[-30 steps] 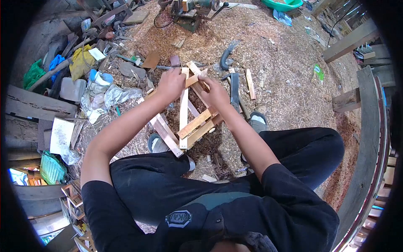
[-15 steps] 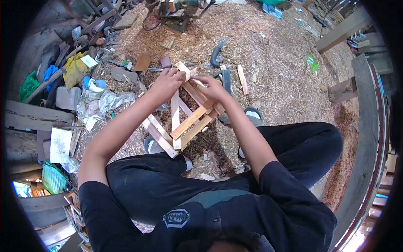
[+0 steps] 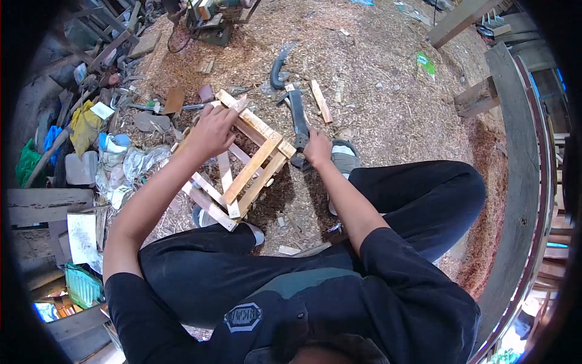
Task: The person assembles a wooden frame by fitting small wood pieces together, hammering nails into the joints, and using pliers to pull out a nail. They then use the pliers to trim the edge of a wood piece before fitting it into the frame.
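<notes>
A small frame of pale wooden slats rests on the ground between my feet. My left hand grips the upper left corner of that frame, its fingers around the slat end. To the right, my right hand is closed on the lower part of a dark tool with a long flat body, lying beside the frame. A curved dark handle or blade lies just beyond the tool. A loose wooden slat is on the shavings to its right.
Wood shavings cover the ground. A machine stands at the top. Plastic bags, a yellow bag and scrap lie at left. A wooden beam runs along the right. My shoes flank the frame.
My right hand has left the top of the wooden frame and moved down and right onto the dark tool. My left hand still holds the frame's corner. The camera view has shifted.
</notes>
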### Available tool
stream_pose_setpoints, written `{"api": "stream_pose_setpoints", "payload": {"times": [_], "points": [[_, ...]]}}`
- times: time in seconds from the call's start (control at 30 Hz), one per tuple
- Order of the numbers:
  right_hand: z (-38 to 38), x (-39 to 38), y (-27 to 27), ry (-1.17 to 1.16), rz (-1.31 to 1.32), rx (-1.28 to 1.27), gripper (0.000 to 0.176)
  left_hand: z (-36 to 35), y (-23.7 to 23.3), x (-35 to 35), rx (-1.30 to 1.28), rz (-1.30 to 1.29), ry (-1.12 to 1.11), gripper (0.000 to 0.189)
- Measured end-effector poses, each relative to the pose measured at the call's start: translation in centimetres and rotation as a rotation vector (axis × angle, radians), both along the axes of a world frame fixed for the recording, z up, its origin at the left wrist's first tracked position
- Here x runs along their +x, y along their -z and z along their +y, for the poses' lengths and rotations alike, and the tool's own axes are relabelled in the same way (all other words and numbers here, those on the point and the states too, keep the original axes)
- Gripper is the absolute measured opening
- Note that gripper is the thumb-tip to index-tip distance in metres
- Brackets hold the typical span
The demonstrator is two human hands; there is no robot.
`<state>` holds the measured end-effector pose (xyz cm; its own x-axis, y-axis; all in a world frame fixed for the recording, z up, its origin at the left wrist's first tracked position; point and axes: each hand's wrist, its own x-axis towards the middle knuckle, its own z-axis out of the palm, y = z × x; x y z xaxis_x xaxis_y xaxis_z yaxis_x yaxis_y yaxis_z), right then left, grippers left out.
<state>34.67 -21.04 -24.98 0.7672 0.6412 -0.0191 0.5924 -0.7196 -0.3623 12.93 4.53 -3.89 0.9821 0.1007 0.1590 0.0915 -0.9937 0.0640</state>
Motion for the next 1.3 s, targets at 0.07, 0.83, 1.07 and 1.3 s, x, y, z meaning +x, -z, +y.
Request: {"api": "stream_pose_setpoints", "payload": {"times": [0.07, 0.83, 1.07, 1.3], "points": [[0.1, 0.3, -0.4, -0.009, 0.079, -0.023, 0.048, -0.1, 0.4, -0.2, 0.025, 0.102, -0.034, 0.060], [6.5, 8.6, -12.8, 0.132, 0.259, 0.143, 0.037, 0.2, 1.5, -0.7, -0.072, 0.050, -0.064, 0.063], [9.5, 7.8, -25.4, -0.060, 1.188, 0.047, 0.035, -0.5, 1.9, -0.4, -0.085, 0.134, -0.106, 0.058], [8.0, 7.1, -29.9, -0.300, 1.025, -0.180, 0.051, -0.1, 1.7, -0.1, -0.096, 0.145, -0.080, 0.060]]}}
